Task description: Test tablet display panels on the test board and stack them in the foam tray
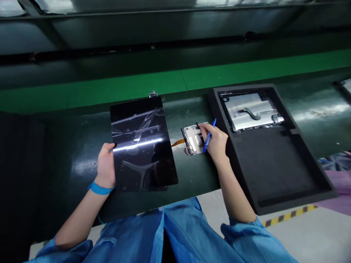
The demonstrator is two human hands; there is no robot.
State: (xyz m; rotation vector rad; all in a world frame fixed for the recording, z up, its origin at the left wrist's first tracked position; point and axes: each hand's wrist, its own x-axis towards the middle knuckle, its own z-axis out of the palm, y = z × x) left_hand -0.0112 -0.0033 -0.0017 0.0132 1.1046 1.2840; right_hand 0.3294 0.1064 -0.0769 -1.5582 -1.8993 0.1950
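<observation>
At left of centre, the left hand (pixel 106 166) grips the edge of the glossy screen (pixel 144 160), thumb on top; its other fingers are hidden beneath. Hold the screen steady: any pull probably strains the orange ribbon (pixel 178 142) (its left end is lost at the screen's edge). Near centre lies the circuit board (pixel 194 140). The right hand (pixel 216 142) holds a blue pen (pixel 209 136); keep it off the board. Whether the fingertips pinch or merely touch the board cannot be told. At right, the box (pixel 274 164) bears a metal panel (pixel 241 120); another item (pixel 347 86) is cut off.
</observation>
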